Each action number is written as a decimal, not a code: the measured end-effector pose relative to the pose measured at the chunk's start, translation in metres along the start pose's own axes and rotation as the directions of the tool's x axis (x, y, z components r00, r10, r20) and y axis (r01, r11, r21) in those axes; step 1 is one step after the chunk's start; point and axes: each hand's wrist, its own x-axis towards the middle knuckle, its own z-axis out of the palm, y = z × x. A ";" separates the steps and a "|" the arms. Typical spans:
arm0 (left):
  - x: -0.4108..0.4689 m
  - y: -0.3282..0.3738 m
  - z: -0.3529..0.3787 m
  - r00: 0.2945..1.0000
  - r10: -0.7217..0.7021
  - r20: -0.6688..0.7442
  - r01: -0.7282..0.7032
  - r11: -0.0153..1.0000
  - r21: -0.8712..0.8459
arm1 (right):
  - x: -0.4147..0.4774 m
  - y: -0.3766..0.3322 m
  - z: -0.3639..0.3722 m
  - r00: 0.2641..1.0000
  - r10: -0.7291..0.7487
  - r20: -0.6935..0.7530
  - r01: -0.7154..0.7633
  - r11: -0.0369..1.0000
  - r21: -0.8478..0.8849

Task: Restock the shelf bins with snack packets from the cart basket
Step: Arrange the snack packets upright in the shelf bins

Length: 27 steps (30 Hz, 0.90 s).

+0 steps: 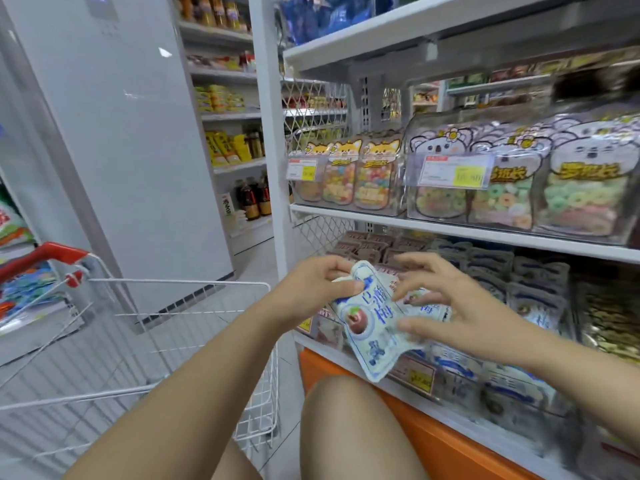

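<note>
Left hand (318, 284): pinches snack packet (370, 341) by top edge.
Right hand (464, 310): released, spread fingers touching packet.
Cart basket (180, 282): near left.

The left hand (318, 285) covers the upper corner of the snack packet (372, 336). Its thumb hides part of the blue print and its fingertips pass behind. The right hand (464, 306) spreads across a second packet (424, 306), and whether it grips that one cannot be told. The right forearm (571, 368) runs off the right edge. The price tags (453, 172) are too blurred to read. The cart basket (194, 341) is cut by the left and bottom edges. The lower bins (519, 403) smear into blur.
</note>
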 end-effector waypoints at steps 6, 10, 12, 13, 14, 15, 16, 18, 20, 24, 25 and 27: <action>0.015 0.012 0.025 0.995 0.095 0.043 -0.098 0.992 0.075 | 0.001 0.001 -0.013 0.965 0.171 0.197 -0.202 0.968 0.150; 0.030 0.015 0.044 0.992 0.127 -0.018 -0.125 0.987 0.098 | -0.009 0.011 -0.018 0.958 0.256 0.128 -0.272 0.955 0.121; 0.035 0.018 0.056 0.990 0.143 -0.022 -0.142 0.990 0.006 | -0.014 0.018 -0.022 0.952 0.295 0.083 -0.306 0.934 0.183; 0.037 0.019 0.063 0.990 0.142 -0.022 -0.143 0.988 -0.055 | -0.017 0.021 -0.024 0.943 0.328 0.060 -0.333 0.922 0.200; 0.040 0.020 0.069 0.990 0.136 -0.028 -0.139 0.983 -0.120 | -0.020 0.024 -0.026 0.934 0.355 0.035 -0.355 0.914 0.199; 0.044 0.021 0.075 0.992 0.125 -0.032 -0.128 0.975 -0.183 | -0.022 0.029 -0.028 0.926 0.376 0.005 -0.369 0.906 0.206; 0.048 0.019 0.081 0.994 0.106 -0.034 -0.111 0.966 -0.233 | -0.025 0.033 -0.030 0.920 0.391 -0.020 -0.378 0.900 0.216; 0.058 0.013 0.091 0.997 0.077 -0.024 -0.081 0.960 -0.268 | -0.030 0.042 -0.033 0.895 0.441 -0.065 -0.415 0.878 0.237; 0.067 0.005 0.098 0.997 0.083 -0.007 -0.083 0.992 -0.097 | -0.035 0.051 -0.033 0.864 0.496 -0.085 -0.464 0.850 0.248; 0.071 -0.025 0.103 0.973 0.165 0.164 -0.232 0.728 0.645 | -0.045 0.073 -0.034 0.750 0.603 -0.272 -0.579 0.797 0.170; 0.072 -0.035 0.105 0.964 0.133 0.229 -0.260 0.633 0.729 | -0.047 0.078 -0.034 0.705 0.629 -0.328 -0.602 0.775 0.191; 0.072 -0.055 0.108 0.952 0.039 0.303 -0.276 0.536 0.798 | -0.050 0.087 -0.034 0.634 0.672 -0.384 -0.639 0.734 0.229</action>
